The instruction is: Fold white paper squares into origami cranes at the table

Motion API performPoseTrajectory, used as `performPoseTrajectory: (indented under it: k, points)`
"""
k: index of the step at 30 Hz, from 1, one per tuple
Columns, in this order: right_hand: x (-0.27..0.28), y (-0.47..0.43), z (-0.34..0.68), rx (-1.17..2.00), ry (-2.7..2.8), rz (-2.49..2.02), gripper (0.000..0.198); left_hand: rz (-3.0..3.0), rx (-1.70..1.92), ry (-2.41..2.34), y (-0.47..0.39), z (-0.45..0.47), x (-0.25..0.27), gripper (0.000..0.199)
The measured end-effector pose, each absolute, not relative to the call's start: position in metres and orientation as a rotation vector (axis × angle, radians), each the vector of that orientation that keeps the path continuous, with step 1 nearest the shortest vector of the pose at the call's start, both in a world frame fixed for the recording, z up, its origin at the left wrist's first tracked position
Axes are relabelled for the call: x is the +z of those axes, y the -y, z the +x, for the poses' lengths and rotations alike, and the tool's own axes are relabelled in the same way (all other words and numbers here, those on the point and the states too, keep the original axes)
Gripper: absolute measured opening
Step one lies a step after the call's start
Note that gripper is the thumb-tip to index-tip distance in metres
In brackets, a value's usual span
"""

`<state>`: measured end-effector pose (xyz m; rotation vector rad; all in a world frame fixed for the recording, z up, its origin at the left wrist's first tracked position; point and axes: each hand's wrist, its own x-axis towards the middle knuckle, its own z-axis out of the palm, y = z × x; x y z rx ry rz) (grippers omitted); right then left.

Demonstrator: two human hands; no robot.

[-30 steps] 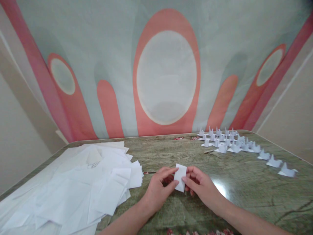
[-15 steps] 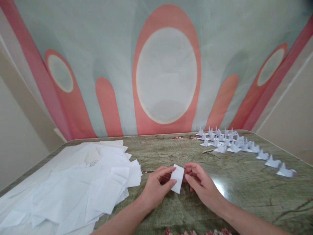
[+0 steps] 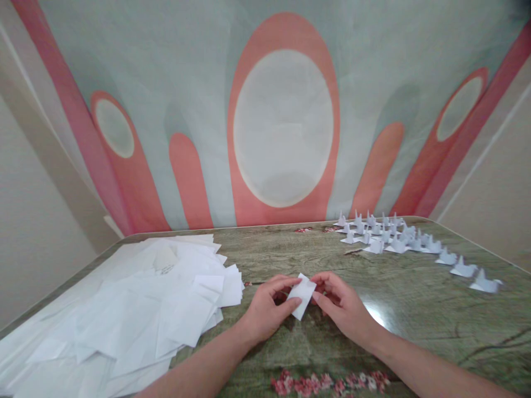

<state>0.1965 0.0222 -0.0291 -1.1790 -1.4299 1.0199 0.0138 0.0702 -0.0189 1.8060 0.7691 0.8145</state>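
The left hand [image 3: 265,312] pinches a small folded white paper [image 3: 305,294], just beside the right hand [image 3: 344,309]. The paper leans more than a moment ago, so a corner points at the right hand, whose fingers look apart; whether they touch it is hard to tell.

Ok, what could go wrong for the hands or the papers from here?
The left hand pinches a small white paper while the right hand's fingers are at its edge, so it might slip or crease crookedly. The loose paper pile lies close to the left forearm; a sideways brush could scatter sheets. Less likely, a wide rightward sweep might knock the folded paper figures.
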Motion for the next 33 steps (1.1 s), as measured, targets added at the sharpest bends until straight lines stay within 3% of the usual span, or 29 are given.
performPoseTrajectory:
  k: [33]
  points:
    - [-0.0350, -0.0237, 0.1985, 1.023, 1.463, -1.204, 0.014, 1.820, 0.777, -0.770, -0.0699, 0.0132, -0.0159, 0.033]
